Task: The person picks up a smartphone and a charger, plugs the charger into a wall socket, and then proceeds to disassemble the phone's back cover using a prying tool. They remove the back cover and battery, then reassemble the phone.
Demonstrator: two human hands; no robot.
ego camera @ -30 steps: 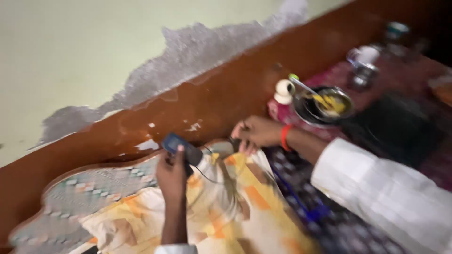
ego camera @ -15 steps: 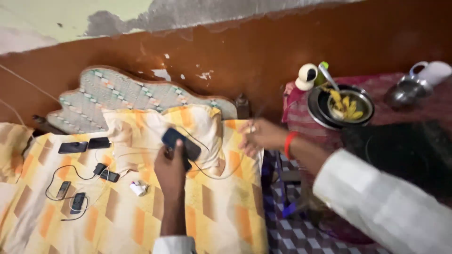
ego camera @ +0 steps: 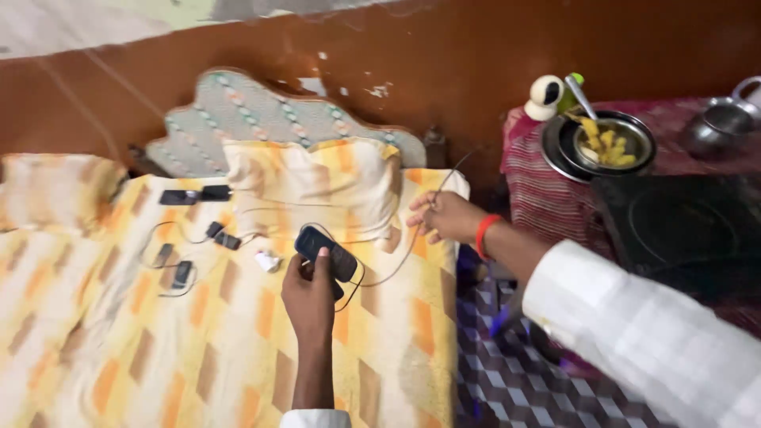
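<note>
Two hands are at work over the bed (ego camera: 158, 349). Our left hand (ego camera: 311, 297) is closed around a dark phone (ego camera: 326, 253), which it holds above the yellow and orange sheet, just in front of the pillow (ego camera: 317, 186). Our right hand (ego camera: 442, 216), with a red band (ego camera: 483, 235) on the wrist, pinches a thin cable (ego camera: 400, 257) near the bed's right edge; this cable runs down to the phone. Several small dark devices (ego camera: 184, 238) with wires lie on the sheet, to the left. Beside the bed, a metal bowl (ego camera: 609, 143) with yellow food stands on a desk (ego camera: 547, 198) covered by striped cloth.
</note>
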